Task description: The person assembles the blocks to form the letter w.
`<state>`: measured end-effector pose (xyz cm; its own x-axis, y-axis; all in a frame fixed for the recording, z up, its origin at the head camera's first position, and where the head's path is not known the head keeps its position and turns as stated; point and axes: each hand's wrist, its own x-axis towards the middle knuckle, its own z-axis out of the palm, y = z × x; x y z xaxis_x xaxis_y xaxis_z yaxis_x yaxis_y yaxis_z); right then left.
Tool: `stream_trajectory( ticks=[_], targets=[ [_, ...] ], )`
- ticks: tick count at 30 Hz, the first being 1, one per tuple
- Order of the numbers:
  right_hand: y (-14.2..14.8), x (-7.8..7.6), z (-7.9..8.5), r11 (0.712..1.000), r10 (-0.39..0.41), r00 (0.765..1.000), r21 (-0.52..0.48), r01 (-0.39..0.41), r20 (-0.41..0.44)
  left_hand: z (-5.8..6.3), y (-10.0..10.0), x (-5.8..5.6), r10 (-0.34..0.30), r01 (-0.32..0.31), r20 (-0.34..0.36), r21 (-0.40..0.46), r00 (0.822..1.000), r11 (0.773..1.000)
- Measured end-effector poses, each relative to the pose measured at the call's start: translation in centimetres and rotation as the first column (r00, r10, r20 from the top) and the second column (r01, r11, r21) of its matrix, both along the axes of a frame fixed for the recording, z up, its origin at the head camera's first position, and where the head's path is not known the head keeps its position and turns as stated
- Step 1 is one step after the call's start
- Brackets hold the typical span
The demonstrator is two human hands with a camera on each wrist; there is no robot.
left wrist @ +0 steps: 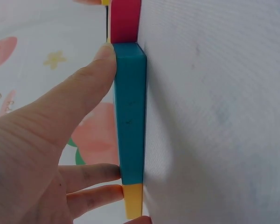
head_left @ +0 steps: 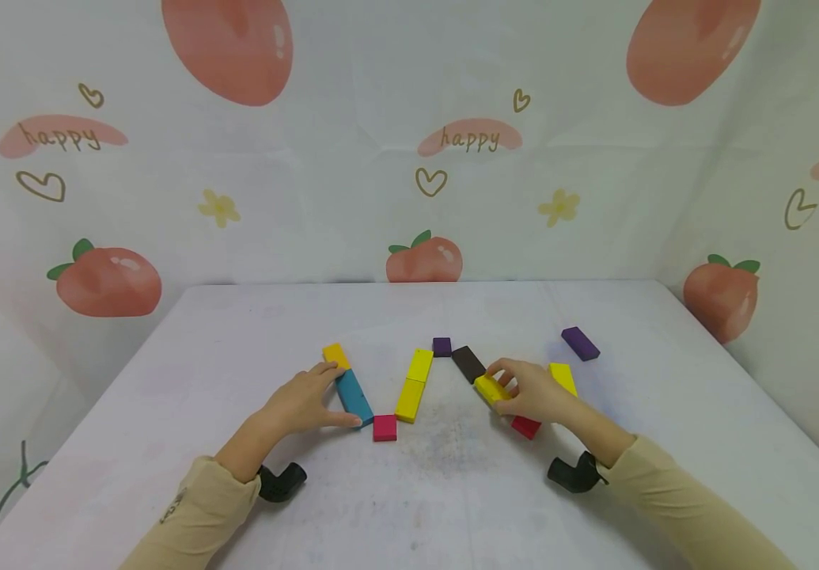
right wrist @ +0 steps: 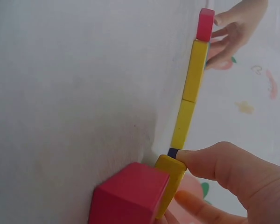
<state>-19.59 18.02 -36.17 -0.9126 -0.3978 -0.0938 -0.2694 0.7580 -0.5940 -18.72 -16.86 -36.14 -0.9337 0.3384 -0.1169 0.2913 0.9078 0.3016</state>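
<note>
operator: state of the left grip (head_left: 302, 404)?
guide: digits apart, touching the orange block (head_left: 334, 353) and blue block (head_left: 354, 397).
operator: and the right grip (head_left: 533, 389)?
guide: clamped on the yellow block (head_left: 491, 389), next to the dark block (head_left: 468, 364). step in hand, apparently: aligning the row. next move probably calls for squaring these ends.
operator: obstructions?
guide: the right-hand red block (head_left: 526, 428), just beside, limits finger room. an outlying yellow block (head_left: 563, 377) and purple block (head_left: 580, 343) lie further right on the worktop (head_left: 452, 511).

blue block (head_left: 354, 397) | orange block (head_left: 335, 353) | yellow blocks (head_left: 491, 389) | beige sleeves (head_left: 199, 507) | white peach-print backdrop (head_left: 338, 142)
</note>
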Motion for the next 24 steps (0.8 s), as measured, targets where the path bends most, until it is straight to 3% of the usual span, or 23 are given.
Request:
stream_trajectory(
  ticks=[12,19,24],
  targets=[
    [-0.2,0.0,-0.1,0.999,-0.024,0.999,0.028,0.025,-0.024,0.0,0.1,-0.1,0.003,-0.003,0.014,0.003,1.0,1.0],
    [0.9,-0.4,0.2,0.999,-0.035,0.998,0.0,0.035,0.044,0.1,0.1,0.0,0.006,-0.006,0.015,-0.006,1.0,1.0],
    [1.9,-0.8,0.1,0.999,0.047,0.997,-0.027,-0.045,0.066,0.1,0.1,-0.1,0.009,-0.009,0.023,-0.007,1.0,1.0]
  ],
)
